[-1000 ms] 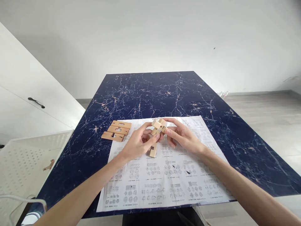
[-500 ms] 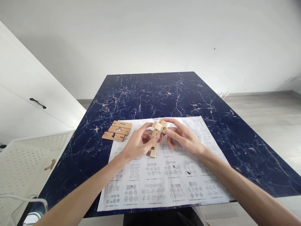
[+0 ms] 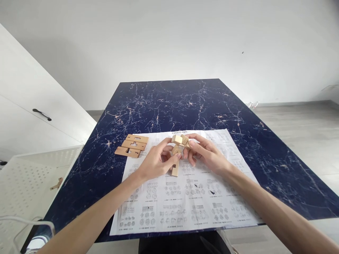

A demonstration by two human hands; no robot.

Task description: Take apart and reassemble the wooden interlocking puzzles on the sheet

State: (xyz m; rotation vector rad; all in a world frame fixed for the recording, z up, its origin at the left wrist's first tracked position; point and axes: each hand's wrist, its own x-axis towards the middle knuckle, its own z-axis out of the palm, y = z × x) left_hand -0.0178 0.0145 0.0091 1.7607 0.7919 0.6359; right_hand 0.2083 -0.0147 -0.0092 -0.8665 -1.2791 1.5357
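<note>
Light wooden puzzle pieces point(image 3: 182, 140), partly fitted into one another, are held up between both hands above a printed sheet. My left hand point(image 3: 158, 159) pinches the lower left part of them between thumb and fingers. On the other side, the thumb and index finger of my right hand point(image 3: 208, 152) close on the upper right part. Below the fingers shows a notched wooden bar point(image 3: 174, 170), its upper end hidden by my left thumb. How the pieces lock together is too small to make out.
Three flat wooden plates with cutouts and numbers point(image 3: 134, 144) lie at the sheet's upper left. The instruction sheet point(image 3: 190, 201) covers the near part of the dark blue table point(image 3: 169, 106). Left of the table, a wooden piece point(image 3: 57, 184) rests on a white perforated surface point(image 3: 29, 176) near a cable point(image 3: 29, 221).
The held puzzle pieces have turned a little. Their upper right part has shifted right with my right hand, widening the gap to the part in my left hand.
</note>
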